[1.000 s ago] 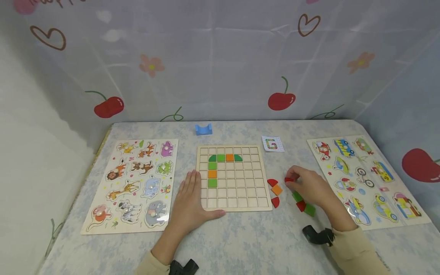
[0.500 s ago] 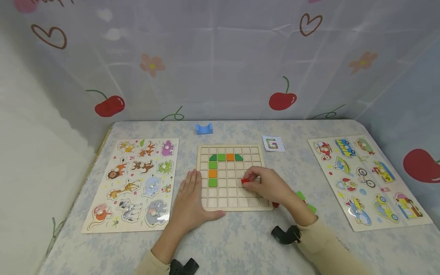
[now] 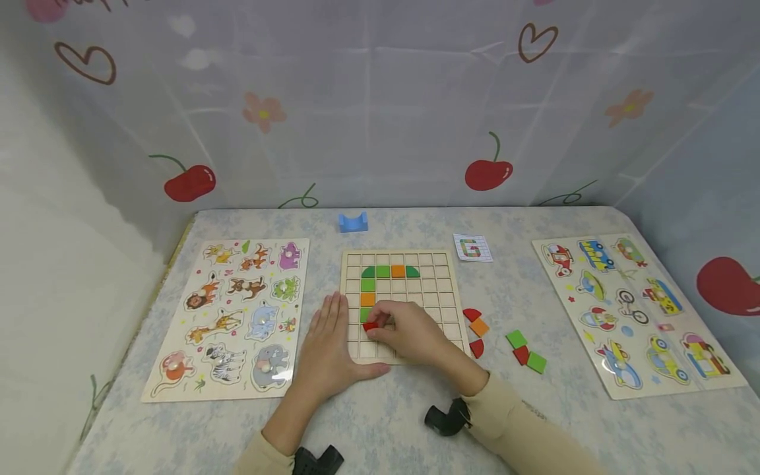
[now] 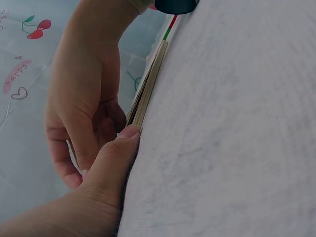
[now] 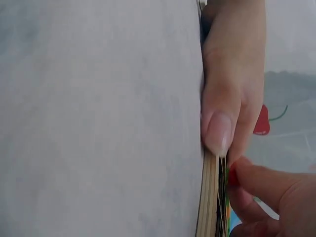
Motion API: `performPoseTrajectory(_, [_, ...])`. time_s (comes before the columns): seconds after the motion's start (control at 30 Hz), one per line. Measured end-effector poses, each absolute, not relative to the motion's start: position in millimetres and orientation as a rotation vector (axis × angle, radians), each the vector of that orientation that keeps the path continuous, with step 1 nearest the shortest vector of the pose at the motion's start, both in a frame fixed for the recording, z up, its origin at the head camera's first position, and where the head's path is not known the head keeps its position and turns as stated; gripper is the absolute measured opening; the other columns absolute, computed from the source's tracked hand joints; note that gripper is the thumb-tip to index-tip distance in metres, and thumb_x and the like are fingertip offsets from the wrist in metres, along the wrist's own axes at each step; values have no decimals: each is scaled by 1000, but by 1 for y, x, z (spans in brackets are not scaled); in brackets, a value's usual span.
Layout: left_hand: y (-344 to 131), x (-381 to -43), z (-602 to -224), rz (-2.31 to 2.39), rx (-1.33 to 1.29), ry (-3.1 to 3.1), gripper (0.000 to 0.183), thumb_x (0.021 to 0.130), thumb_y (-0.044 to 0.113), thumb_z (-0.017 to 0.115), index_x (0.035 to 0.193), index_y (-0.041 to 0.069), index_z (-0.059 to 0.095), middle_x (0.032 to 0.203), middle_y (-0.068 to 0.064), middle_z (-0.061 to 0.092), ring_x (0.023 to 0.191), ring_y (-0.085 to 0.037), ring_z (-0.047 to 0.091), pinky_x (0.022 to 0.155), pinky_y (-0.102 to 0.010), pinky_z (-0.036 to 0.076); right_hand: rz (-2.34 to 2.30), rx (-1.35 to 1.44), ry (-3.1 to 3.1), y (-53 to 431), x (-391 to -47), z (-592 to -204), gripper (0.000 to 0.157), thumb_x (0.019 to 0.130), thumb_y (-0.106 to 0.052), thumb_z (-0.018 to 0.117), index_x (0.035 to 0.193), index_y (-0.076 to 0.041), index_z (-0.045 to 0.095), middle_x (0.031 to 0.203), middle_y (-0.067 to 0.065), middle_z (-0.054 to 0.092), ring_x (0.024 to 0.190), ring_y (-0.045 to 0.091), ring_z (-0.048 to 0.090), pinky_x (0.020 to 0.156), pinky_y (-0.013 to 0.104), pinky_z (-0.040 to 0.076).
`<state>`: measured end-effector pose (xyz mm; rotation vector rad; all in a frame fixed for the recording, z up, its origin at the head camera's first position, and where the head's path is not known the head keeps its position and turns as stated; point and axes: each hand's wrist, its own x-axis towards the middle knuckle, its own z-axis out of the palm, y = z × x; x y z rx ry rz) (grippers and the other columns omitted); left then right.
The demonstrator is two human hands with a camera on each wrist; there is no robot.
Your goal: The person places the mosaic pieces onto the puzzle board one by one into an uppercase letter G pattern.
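L grip [image 3: 323, 353], straight-fingered, lies agst grid board [image 3: 406, 293], prob. to steady it, while R grip [image 3: 412, 335] pinches red pc [image 3: 369, 326], prob. for ctrl.

The wooden grid board [image 3: 406, 291] is ruled with thin dark lines and is set with green and orange tiles [image 3: 368, 285]. Red is shown on the piece [image 3: 370, 326] pinched by the right hand [image 3: 412, 333]. Loose tiles [image 3: 516, 339] are coloured red, orange and green. The tablecloth [image 3: 415, 422] is mottled blue on white; the backdrop [image 3: 368, 132] is printed with red cherries [image 3: 488, 175] and orange flowers [image 3: 264, 113]. Beige is shown on both sleeves [image 3: 516, 422].
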<state>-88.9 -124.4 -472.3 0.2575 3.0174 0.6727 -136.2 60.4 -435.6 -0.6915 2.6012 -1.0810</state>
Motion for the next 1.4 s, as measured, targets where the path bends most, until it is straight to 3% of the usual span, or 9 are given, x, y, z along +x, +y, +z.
performPoseTrajectory(0.27, [-125,-88,-473,673,253,3031,143,60,90,63,159,3,9,168,-13,7,156,-25,3,127,-46,11,-998,-743,2692,51,-133,-440,9,88,-26,76,95,-21,72,86,-13,65,77,3,58,70,22,49])
performPoseTrajectory(0.63, [-126,-87,-473,676,247,3032,143,60,91,63,159,3,9,168,-14,8,156,-26,3,127,-47,11,-826,-790,2801,48,-132,-438,16,86,-35,77,93,-21,74,81,-12,63,71,3,55,62,19,45])
performPoseTrajectory(0.9, [-125,-87,-473,665,250,3021,143,61,91,61,159,3,8,167,-14,6,156,-26,2,128,-46,9,-785,-835,2840,50,-130,-439,10,88,-35,75,88,-25,78,79,-14,65,67,1,53,59,18,42])
performPoseTrajectory(1.4, [-123,-88,-472,690,250,3017,143,60,90,63,159,3,9,168,-14,7,156,-26,3,128,-46,10,-764,-867,2838,56,-129,-436,19,85,-32,79,99,-20,82,75,-11,64,62,1,49,52,17,39])
